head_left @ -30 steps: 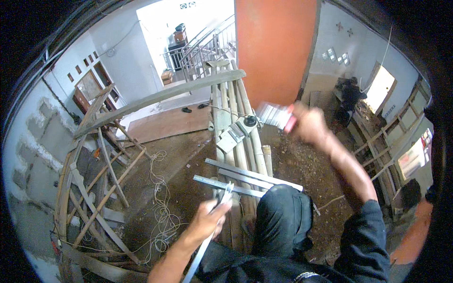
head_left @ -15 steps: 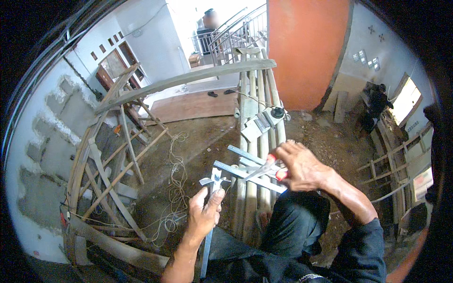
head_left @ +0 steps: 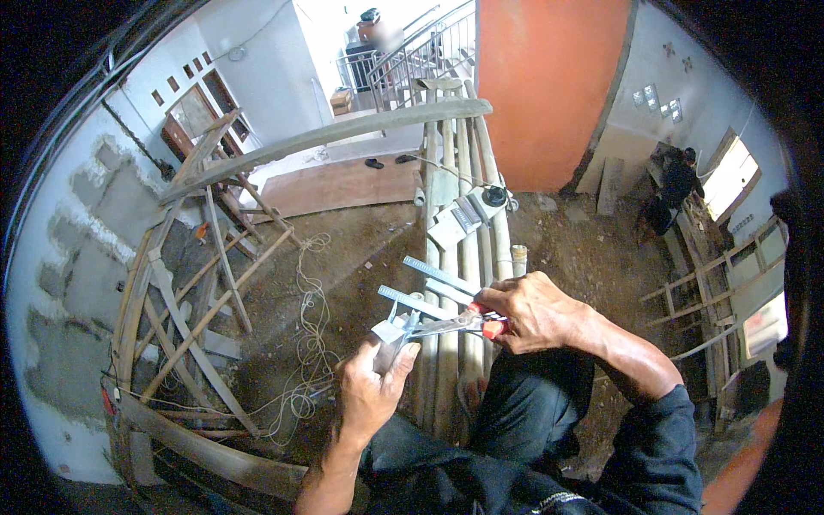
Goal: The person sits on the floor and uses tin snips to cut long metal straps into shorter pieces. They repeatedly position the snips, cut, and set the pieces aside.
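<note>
A person's left hand (head_left: 371,382), thumb and fingers closed around a silvery metal strip (head_left: 388,332) with splayed tabs at its upper end, holds it beside a row of pale round poles (head_left: 447,369), as the right hand (head_left: 542,313), curled around a pair of red-handled metal snips (head_left: 495,329), brings the blades to that end; slim silvery metal lengths (head_left: 442,275) lie across the poles, near a pale, boxy device with a round black knob (head_left: 457,225)
</note>
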`<state>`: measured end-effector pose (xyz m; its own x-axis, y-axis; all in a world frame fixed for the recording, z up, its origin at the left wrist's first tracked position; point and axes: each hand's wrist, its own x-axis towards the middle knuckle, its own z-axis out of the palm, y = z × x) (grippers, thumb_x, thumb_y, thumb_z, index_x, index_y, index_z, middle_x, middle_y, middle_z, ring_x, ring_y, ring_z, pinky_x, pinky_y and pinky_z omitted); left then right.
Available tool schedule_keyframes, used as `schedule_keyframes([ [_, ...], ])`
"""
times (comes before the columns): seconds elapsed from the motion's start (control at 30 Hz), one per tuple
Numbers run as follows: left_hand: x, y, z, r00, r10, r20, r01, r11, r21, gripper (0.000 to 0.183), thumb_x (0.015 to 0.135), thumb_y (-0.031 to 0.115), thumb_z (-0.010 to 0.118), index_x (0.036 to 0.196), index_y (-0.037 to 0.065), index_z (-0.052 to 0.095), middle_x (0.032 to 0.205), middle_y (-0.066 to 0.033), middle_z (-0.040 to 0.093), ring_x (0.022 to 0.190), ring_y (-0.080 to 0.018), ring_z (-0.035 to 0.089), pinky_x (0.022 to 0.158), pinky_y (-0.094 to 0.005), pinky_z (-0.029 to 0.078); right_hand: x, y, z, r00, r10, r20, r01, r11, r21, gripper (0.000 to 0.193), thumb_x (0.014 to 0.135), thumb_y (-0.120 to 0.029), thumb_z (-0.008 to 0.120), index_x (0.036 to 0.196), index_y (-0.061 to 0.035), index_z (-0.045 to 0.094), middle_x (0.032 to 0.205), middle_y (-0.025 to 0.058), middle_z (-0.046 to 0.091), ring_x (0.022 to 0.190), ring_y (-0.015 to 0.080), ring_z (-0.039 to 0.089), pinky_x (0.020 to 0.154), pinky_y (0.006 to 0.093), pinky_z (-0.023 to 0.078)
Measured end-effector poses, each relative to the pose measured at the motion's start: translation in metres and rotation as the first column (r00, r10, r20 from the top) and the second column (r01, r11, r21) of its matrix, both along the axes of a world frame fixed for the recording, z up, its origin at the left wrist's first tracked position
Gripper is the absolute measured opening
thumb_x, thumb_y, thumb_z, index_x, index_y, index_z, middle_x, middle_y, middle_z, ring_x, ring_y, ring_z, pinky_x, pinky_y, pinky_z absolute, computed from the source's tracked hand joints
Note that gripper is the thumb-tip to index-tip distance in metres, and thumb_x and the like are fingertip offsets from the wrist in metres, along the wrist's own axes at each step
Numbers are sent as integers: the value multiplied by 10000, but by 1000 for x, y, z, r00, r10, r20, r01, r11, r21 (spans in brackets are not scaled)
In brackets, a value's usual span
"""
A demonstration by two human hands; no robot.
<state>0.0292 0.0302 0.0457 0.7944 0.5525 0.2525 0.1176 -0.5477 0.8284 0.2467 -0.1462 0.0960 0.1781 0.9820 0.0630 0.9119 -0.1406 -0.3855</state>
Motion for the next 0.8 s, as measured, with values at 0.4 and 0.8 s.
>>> schedule_keyframes([
  [0.4,-5,-4,7,999,-36,-33,33,996,-81,376,916,326,711,1122,13,695,929,-111,720,797,-167,653,760,-320,514,8,1,-10,987,99,128,-109,991,74,340,837,-333,669,1058,-77,703,691,162,660,596,369,648,573,470,528],
  [0.8,-11,-4,-25,972,-187,-139,81,831,-551,427,936,444,666,1023,26,654,617,-11,538,469,-125,486,456,-313,412,54,9,2,786,49,616,-128,988,84,319,768,-295,698,1046,-146,650,844,70,682,761,288,692,579,441,548],
])
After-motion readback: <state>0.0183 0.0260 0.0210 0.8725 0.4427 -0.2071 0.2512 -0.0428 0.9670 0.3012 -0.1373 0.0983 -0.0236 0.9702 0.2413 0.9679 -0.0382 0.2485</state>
